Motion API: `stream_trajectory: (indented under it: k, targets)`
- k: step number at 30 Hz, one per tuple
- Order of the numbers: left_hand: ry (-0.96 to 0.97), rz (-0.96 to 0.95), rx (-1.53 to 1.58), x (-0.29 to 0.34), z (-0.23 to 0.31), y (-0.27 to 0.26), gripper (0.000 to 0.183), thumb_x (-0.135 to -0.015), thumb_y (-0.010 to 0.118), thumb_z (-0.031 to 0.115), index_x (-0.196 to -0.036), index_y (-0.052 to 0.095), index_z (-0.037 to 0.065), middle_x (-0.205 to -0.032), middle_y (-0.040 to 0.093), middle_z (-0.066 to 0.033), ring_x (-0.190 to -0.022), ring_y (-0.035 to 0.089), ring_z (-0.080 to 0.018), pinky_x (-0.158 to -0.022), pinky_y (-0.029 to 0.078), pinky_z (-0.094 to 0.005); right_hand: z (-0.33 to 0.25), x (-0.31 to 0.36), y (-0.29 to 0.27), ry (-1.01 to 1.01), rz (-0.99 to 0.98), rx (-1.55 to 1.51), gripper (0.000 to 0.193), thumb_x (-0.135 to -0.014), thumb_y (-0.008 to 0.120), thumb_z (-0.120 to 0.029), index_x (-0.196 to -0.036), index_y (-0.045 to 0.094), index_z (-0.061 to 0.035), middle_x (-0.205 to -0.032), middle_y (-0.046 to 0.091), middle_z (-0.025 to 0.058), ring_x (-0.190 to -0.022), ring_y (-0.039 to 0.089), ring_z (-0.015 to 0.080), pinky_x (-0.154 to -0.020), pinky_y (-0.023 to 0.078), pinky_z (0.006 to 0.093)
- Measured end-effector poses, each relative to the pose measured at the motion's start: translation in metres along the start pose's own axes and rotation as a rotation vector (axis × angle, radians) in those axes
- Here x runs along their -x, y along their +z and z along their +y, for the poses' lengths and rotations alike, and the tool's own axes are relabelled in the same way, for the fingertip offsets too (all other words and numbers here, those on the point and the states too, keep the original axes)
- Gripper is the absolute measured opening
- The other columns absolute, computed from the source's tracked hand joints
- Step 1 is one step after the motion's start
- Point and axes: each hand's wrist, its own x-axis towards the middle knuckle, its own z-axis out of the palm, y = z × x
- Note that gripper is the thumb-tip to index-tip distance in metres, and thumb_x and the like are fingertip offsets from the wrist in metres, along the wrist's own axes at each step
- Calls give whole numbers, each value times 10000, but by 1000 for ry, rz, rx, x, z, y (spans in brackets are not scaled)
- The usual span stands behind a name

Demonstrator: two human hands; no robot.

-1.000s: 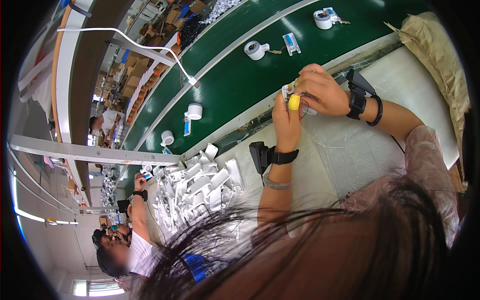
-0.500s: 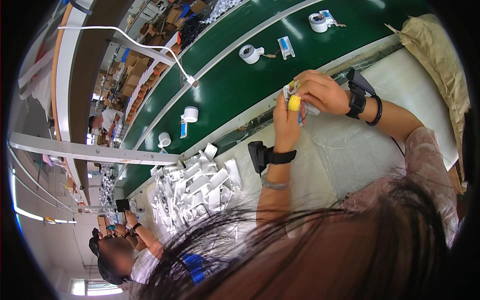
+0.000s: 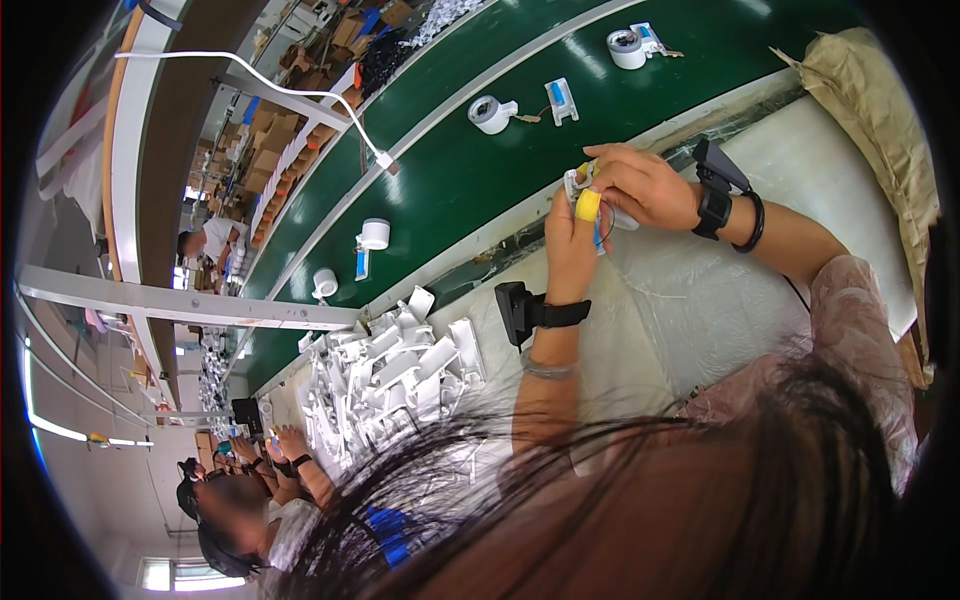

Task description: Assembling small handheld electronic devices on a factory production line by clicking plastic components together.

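Over the plastic-covered bench, my left hand (image 3: 572, 240) is closed on a white plastic part (image 3: 573, 183) with a blue piece below it. Yellow wrapping (image 3: 588, 205) covers the tip of its thumb. My right hand (image 3: 648, 187) meets it from the right, fingers bent and pressed to the same part. Beneath the right fingers shows a white rounded piece (image 3: 626, 220), and a thin dark wire runs near it. The fingers hide much of the assembly. Each wrist wears a black strap with a small black device.
A green conveyor (image 3: 430, 170) carries several white round units with blue-marked pieces. White plastic parts (image 3: 395, 370) are heaped left of my left forearm. Brown paper (image 3: 870, 130) lies at the right. A white cable (image 3: 300, 95) hangs above the belt. A co-worker (image 3: 250, 510) works at lower left.
The units on the conveyor have shifted slightly left. My right fingers have moved a little on the part, while both hands stay in place. The co-worker's hands have moved.
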Motion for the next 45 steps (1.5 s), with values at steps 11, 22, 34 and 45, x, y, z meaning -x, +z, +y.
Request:
stream_trajectory:
  k: [11,22,34,45]
  targets:
    - [38,66,-157,2,-1,1,298,-997,455,244,-1189,504,21,-754,543,-29,-563,506,-81,-445,447,-230,-2,3,6,12,56,30,248,-760,678,21,-967,561,-49,-968,580,145,-1066,581,378,-839,495,421]
    - [-289,197,203,-5,9,-20,334,-994,404,342,-1059,509,32,-839,619,-90,-576,592,-158,-479,539,-315,-2,-6,-7,166,-46,-68,244,-804,655,-20,-1032,574,-48,-979,579,122,-943,569,305,-861,446,374]
    - [1,786,644,-14,-27,-84,483,-958,491,270,-1339,381,-7,-1450,302,-176,-1289,397,-325,-1066,362,-444,55,-27,44,118,-228,173,297,-787,629,-8,-1075,567,-49,-1098,553,123,-1046,536,313,-843,466,412]
    - [-269,464,418,-9,-14,-64,315,-961,478,203,-1214,523,21,-1164,575,-126,-1040,587,-256,-890,491,-435,129,-100,125,223,-348,490,603,-836,641,-297,-1352,397,-105,-1264,544,151,-1192,498,320,-1015,345,473]
